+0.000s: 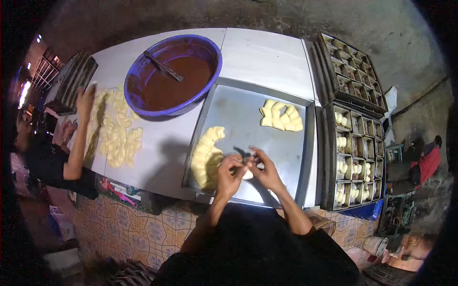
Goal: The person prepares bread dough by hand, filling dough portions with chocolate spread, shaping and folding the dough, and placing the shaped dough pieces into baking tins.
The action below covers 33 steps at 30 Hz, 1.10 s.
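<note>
My left hand and my right hand meet over the near edge of a shallow metal tray, pinching a small pale piece of dough between the fingers. A curved row of dough pieces lies on the tray just left of my left hand. A smaller cluster of shaped dough pieces sits at the tray's far right.
A blue basin of brown filling with a utensil in it stands at the back left. Many dough pieces cover the white table's left side, where another person's hand reaches. Compartmented baking tins line the right edge, some filled.
</note>
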Available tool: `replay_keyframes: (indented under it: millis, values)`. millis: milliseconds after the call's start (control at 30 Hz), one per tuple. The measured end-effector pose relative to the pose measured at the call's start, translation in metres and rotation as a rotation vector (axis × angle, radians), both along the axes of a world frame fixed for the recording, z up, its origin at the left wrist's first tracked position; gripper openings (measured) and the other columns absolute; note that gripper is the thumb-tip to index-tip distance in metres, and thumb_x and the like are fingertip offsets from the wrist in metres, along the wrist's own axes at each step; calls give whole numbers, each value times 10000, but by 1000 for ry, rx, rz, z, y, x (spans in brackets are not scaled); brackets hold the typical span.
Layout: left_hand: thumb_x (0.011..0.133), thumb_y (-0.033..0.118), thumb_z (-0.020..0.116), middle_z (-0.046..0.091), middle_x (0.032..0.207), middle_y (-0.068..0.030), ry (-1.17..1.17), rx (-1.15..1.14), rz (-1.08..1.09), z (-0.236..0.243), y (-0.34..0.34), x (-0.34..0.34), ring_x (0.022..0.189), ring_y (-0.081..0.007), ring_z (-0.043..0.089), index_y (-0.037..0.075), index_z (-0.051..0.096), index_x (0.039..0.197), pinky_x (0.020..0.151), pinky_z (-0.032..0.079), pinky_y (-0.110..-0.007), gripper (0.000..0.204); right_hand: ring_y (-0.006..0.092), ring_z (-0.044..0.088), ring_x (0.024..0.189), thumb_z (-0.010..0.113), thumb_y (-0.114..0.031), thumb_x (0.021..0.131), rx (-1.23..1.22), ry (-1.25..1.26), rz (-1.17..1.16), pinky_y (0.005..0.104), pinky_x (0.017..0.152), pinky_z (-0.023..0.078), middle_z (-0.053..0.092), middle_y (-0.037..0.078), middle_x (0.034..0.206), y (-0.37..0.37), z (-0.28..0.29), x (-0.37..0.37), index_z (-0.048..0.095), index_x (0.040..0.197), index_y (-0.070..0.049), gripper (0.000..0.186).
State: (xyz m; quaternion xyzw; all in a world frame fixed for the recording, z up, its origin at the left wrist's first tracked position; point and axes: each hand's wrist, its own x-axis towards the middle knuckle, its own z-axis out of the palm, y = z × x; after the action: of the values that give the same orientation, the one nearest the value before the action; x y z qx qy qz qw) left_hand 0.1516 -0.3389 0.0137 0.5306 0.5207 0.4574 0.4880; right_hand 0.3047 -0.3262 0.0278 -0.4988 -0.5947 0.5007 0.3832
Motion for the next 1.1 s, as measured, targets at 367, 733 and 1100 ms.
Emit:
replay_keyframes:
  millis: [367,733,1100]
  values:
    - [842,-39,576,572,1080,-70,-78,104,372,-18,13,-42,1031,-172,564,8,556,1069,897,452,-289,233,301,610,1044,601,55,679,28,-43,238,344,928,464,623,160,1160,67,-73,14,640,1091,-10,419]
    - [812,-84,527,386,1432,-184,328,192,157,-26,49,-64,1322,-366,373,25,213,1448,1011,419,-388,717,411,546,1110,645,-86,727,440,-429,171,412,955,450,576,232,1205,118,-59,-41,627,1155,-45,430]
    - [811,51,604,325,1467,-238,953,91,55,-56,87,-59,1342,-355,361,-52,99,1464,1134,207,-486,832,194,608,926,738,23,688,21,31,254,317,757,493,569,89,1093,62,-14,-33,670,1043,-35,367]
